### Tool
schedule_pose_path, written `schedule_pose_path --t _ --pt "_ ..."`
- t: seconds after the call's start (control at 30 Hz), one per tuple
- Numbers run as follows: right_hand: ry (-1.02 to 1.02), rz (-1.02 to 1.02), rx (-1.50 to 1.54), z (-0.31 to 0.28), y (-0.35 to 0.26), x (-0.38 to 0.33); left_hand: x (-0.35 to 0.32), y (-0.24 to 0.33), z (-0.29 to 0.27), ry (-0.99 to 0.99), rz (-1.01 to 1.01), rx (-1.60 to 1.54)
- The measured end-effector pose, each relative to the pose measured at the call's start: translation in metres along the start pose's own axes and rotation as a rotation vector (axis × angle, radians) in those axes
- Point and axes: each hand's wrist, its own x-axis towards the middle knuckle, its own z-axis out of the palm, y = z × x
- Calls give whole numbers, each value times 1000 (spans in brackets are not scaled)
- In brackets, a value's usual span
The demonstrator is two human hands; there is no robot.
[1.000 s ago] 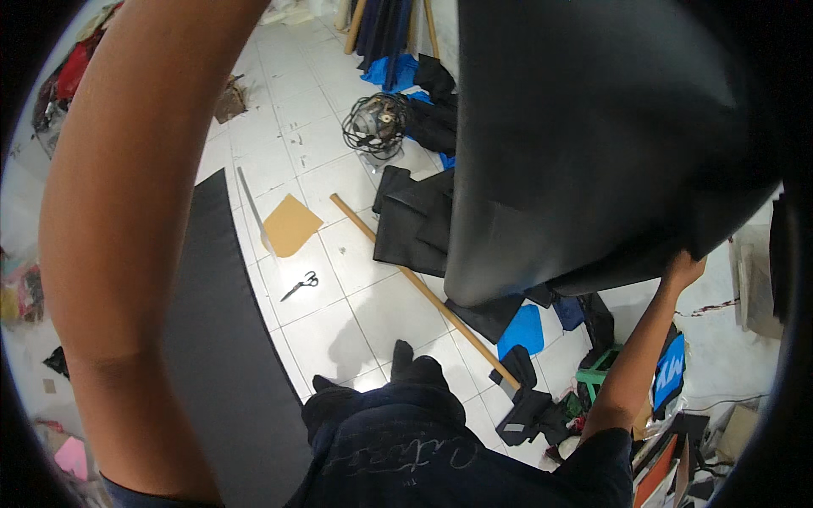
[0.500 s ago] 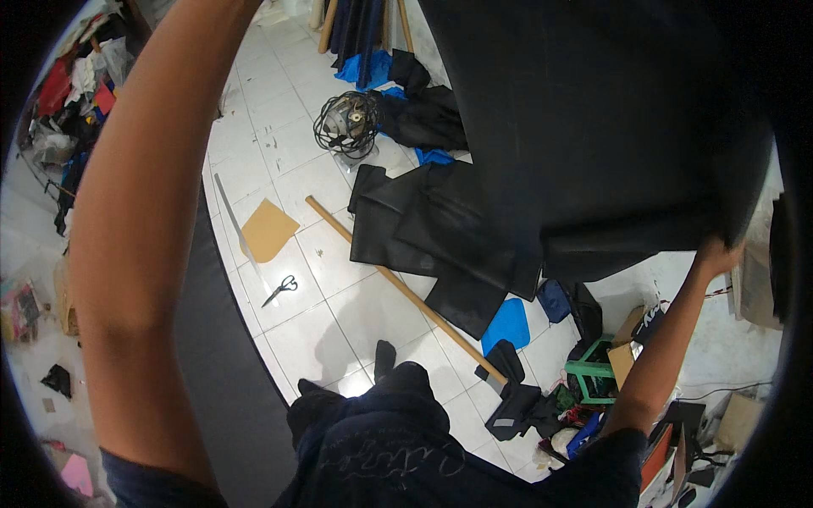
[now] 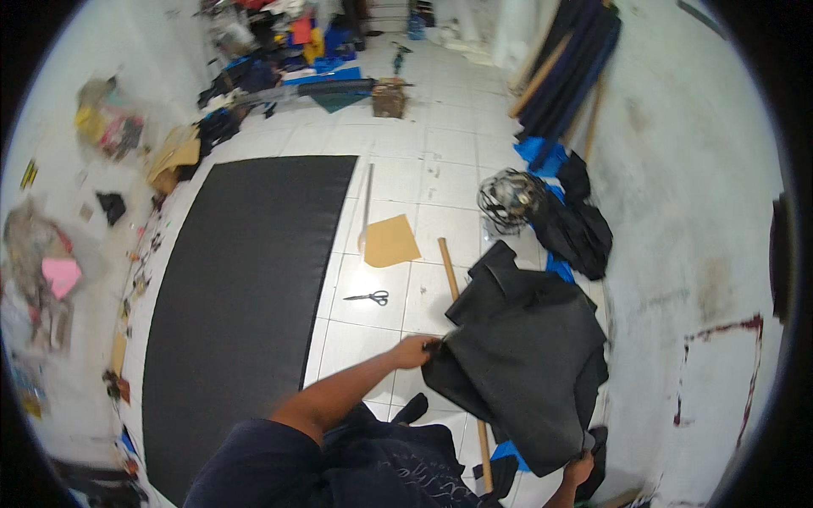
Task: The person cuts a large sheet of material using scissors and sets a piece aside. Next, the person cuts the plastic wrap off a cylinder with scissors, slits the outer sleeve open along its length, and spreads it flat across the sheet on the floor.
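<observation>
A piece of black fabric (image 3: pixel 525 364), leather-like and creased, hangs between my hands over other black pieces at the lower right. My left hand (image 3: pixel 415 351) is closed on its left corner. At its near right corner my right hand (image 3: pixel 580 468) also grips the edge. Partly under this fabric lies a long tan pole (image 3: pixel 447 264). To the left of the pole, scissors (image 3: pixel 369 297) rest on the tiles below a tan flat pattern piece (image 3: pixel 392 242). The fabric hides the middle of the pole and most of the pile.
A long dark sheet (image 3: pixel 246 279) lies flat along the left. Near the right wall are a coil of cable (image 3: pixel 512 200) and upright fabric rolls (image 3: pixel 569 72). A thin ruler (image 3: pixel 369 199) touches the pattern piece. Clutter (image 3: pixel 279 51) fills the far left.
The black fabric, held up high on the right before, has come down over the pile. Both hands have lowered, still gripping it. My view has swung, showing more of the floor sheet.
</observation>
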Motion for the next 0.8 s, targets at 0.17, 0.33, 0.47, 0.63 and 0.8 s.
schedule_pose_path --t 0.17,0.33,0.47,0.63,0.8 --pt "-169 290 -244 -8 -51 39 -110 -70 27 62 -121 152" --pt "-272 15 -345 34 -80 61 -309 -177 5 478 -709 2" --pt "-295 -634 -605 64 -40 100 -409 -227 10 778 -1236 -236" --pt "-672 -152 449 80 -292 -35 -532 -310 83 585 -1247 -66" --pt "-875 -661 250 27 -488 -196 -483 -285 56 553 -1122 -546"
